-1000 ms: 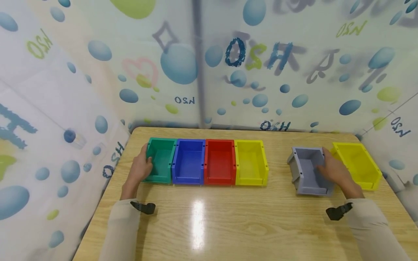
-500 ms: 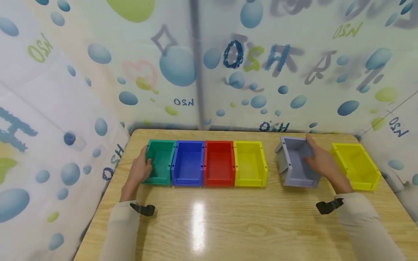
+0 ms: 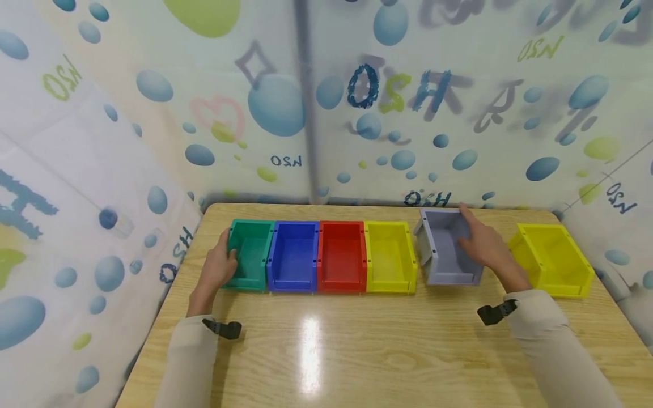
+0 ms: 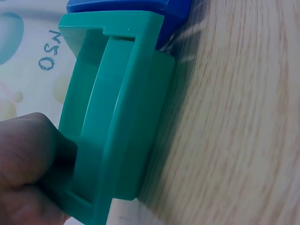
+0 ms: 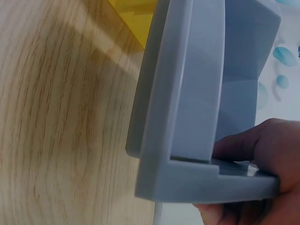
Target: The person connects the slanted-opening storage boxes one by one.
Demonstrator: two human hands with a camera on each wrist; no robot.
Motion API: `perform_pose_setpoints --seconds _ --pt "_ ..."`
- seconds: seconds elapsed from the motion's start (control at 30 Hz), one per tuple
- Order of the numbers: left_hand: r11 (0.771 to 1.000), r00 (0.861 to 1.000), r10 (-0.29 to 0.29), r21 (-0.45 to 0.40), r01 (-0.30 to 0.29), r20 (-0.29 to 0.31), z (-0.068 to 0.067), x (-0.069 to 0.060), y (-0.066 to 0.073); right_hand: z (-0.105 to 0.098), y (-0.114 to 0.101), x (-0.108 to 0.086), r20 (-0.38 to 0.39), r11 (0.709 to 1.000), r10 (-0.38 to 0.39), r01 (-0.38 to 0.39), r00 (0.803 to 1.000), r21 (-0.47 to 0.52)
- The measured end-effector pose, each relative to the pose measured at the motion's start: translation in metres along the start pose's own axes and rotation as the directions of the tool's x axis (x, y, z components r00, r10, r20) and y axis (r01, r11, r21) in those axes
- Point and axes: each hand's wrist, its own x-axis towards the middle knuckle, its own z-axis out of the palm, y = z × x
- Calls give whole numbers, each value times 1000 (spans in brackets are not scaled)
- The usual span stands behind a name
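My left hand (image 3: pixel 218 265) grips the left wall of the green bin (image 3: pixel 247 282), thumb inside it, at the left end of a joined row. Beside that stand a blue bin (image 3: pixel 293 283), a red bin (image 3: pixel 342 282) and a yellow bin (image 3: pixel 390 283), their sides touching. A grey bin (image 3: pixel 453 277) hangs just right of the row, a narrow gap from the yellow one. My right hand (image 3: pixel 484 245) pinches its right wall, thumb inside and fingers outside. In the right wrist view the grey bin (image 5: pixel 197 93) appears raised off the wood. All bins look empty.
A second yellow bin (image 3: pixel 561 255) stands apart at the right, beyond my right wrist. The wooden table (image 3: pixel 367 351) extends toward me. A patterned curtain wall (image 3: pixel 336 141) rises behind its back edge, with another at the left.
My right hand has carried the grey bin left and farther back, away from the separate yellow bin and close to the row. The left hand keeps its hold on the green bin.
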Motion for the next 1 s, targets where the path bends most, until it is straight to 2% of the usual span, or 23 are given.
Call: perform_pose_setpoints --seconds 0.37,0.53,1.0 --pt "999 1000 -5 -34 6 24 -2 0 -2 3 -11 5 36 999 36 -36 999 4" --pt "1000 1000 4 -21 -4 21 -3 -2 1 4 -13 5 54 998 56 -56 997 2" --pt "1000 1000 -5 11 5 9 -2 0 0 4 -18 7 44 995 92 -90 995 -52"
